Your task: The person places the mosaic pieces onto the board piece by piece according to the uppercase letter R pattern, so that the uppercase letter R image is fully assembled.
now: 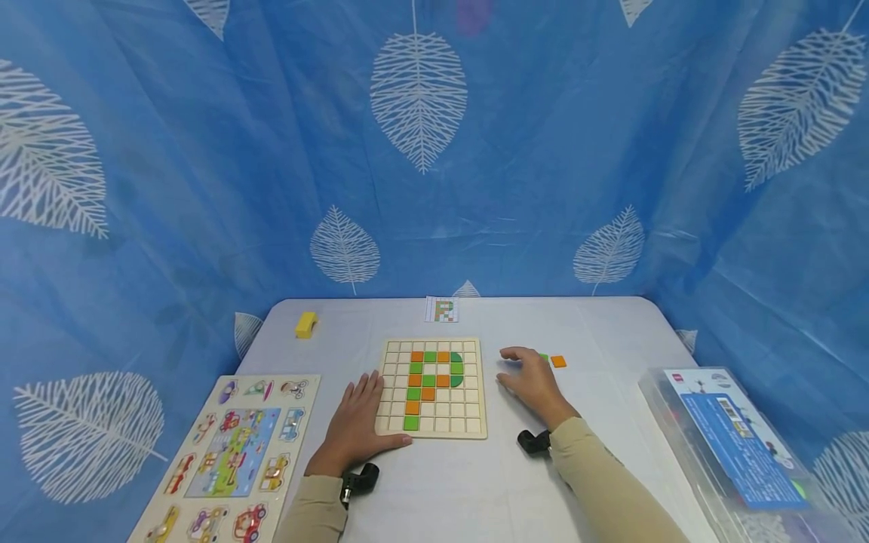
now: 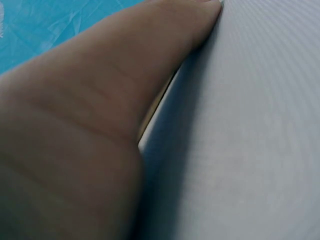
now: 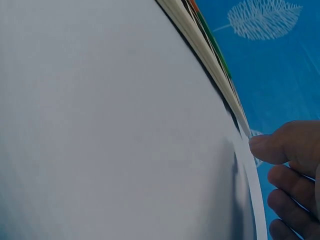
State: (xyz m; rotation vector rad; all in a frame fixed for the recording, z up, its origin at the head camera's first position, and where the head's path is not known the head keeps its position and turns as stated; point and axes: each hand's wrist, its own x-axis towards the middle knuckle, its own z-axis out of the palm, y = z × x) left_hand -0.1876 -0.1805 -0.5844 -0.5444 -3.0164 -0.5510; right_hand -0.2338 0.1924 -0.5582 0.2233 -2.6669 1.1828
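Observation:
A square wooden grid board (image 1: 462, 424) lies on the table, with orange and green tiles (image 1: 412, 407) set in it in the shape of a letter P. My left hand (image 1: 356, 426) lies flat along its left side, thumb stretched out at the near edge. In the left wrist view that hand hides most of the board. To the right of the board is my right hand (image 1: 535, 385), fingers loosely bent and apart from the thumb, with nothing visible between them. Beside it lie an orange tile (image 1: 558, 361) and a green tile (image 1: 545, 357), the latter partly covered by the hand.
A small card (image 1: 443, 309) printed with a similar P lies behind the board. Further left are a yellow arched block (image 1: 306, 325) and a vehicle puzzle board (image 1: 234, 452). On the right stands a clear plastic box (image 1: 686, 452) with a blue label. A blue curtain (image 1: 516, 188) surrounds the table.

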